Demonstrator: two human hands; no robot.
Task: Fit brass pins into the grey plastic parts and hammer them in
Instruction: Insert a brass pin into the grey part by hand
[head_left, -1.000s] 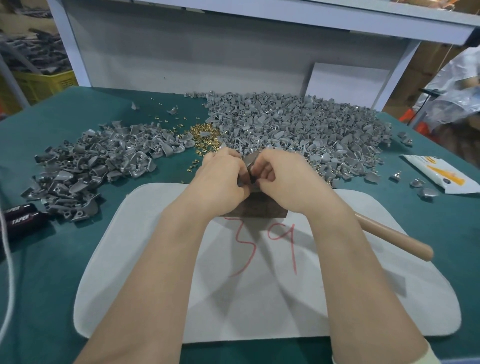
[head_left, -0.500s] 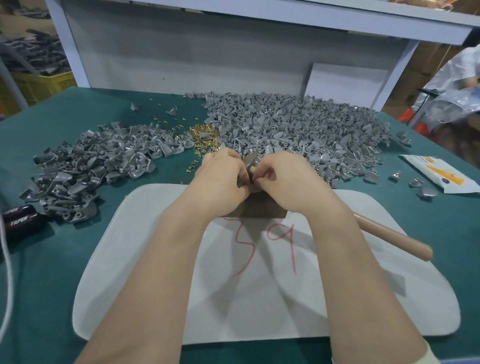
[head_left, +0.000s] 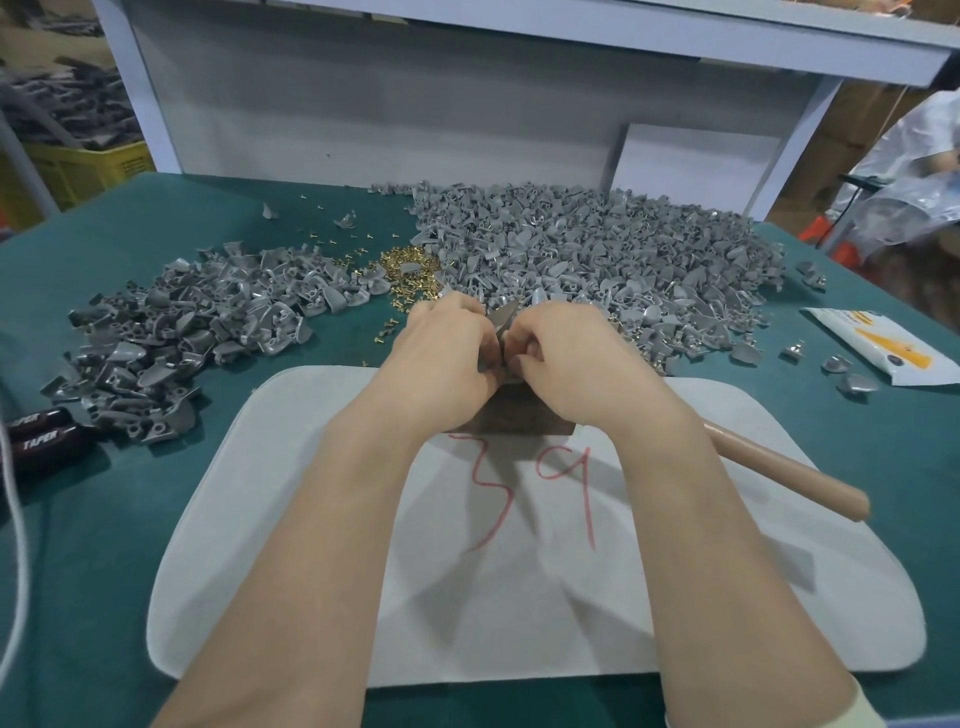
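The left hand (head_left: 441, 358) and the right hand (head_left: 571, 358) meet over a dark block (head_left: 519, 420), all fingers curled inward. Together they pinch one grey plastic part (head_left: 503, 318), whose tip sticks up between the knuckles. The fingers hide the rest of it, and whether a brass pin is also in the grip cannot be told. The block sits on a white mat (head_left: 311, 519) marked with red numerals, which spreads out beneath both forearms.

Just beyond the left hand's knuckles lies a heap of brass pins (head_left: 410, 270), with stray ones scattered toward that hand. Beyond the right hand, a large pile of grey parts (head_left: 597, 249) crowds up close to its fingers. A smaller pile (head_left: 182, 332) lies well out to the left of the left hand.

From behind the right wrist a wooden handle (head_left: 779, 470) runs out to the right across the mat, its near end hidden by the forearm. Farther right lies a white and yellow packet (head_left: 878, 353). Far to the left are two black grips lettered TAPER (head_left: 41, 439) and a white cable (head_left: 18, 519).
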